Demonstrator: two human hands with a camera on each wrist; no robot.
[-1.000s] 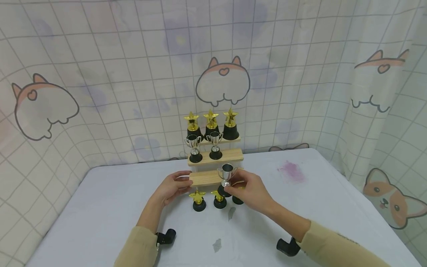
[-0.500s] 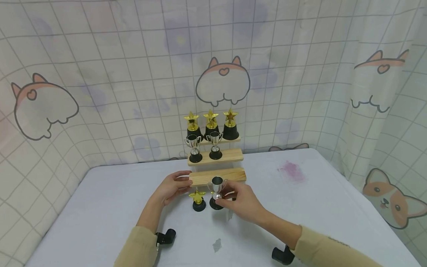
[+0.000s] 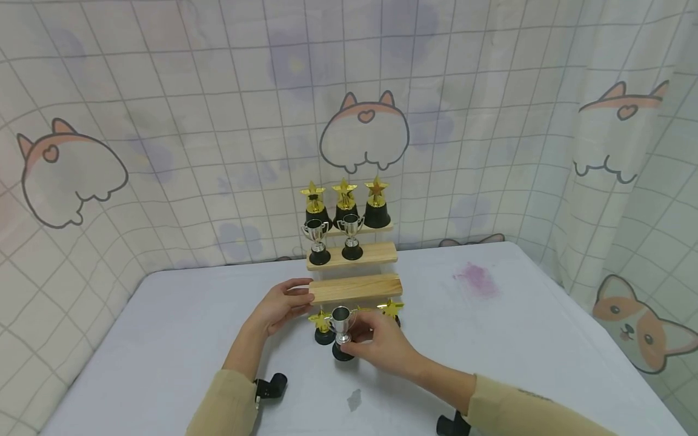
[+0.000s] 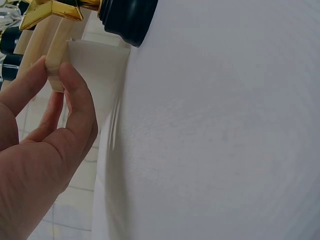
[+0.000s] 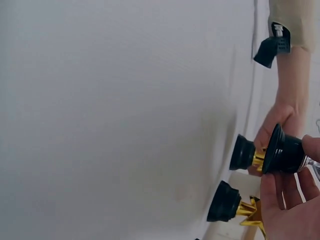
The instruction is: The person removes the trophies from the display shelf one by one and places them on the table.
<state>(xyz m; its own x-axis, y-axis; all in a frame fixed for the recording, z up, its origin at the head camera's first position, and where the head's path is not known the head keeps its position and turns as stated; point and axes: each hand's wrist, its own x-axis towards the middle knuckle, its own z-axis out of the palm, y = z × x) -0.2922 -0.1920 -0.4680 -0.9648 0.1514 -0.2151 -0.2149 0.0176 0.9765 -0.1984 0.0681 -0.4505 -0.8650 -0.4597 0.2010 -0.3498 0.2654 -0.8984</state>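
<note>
My right hand (image 3: 382, 344) pinches a small silver cup trophy (image 3: 341, 322) by its black base, upright in front of the gold star trophies on the table. In the right wrist view, the trophy's base (image 5: 284, 152) appears raised off the tabletop. With thumb and fingers, my left hand (image 3: 280, 306) grips the left end of the lowest wooden shelf (image 3: 357, 289); the left wrist view shows this shelf end (image 4: 56, 50) between the fingertips. A star trophy (image 3: 324, 329) stands at the front left and another star trophy (image 3: 391, 309) at the right. The one between is mostly hidden.
The middle shelf (image 3: 376, 253) bears two silver cup trophies, at its left and centre. Three larger gold star trophies (image 3: 345, 203) stand on the top shelf. A white cloth (image 3: 191, 339) covers the table, and a patterned curtain (image 3: 218, 121) hangs behind it.
My right hand has carried the silver cup trophy from in front of the lowest shelf down, left and towards me, uncovering the shelf's right part and the right star trophy. The left hand stays put.
</note>
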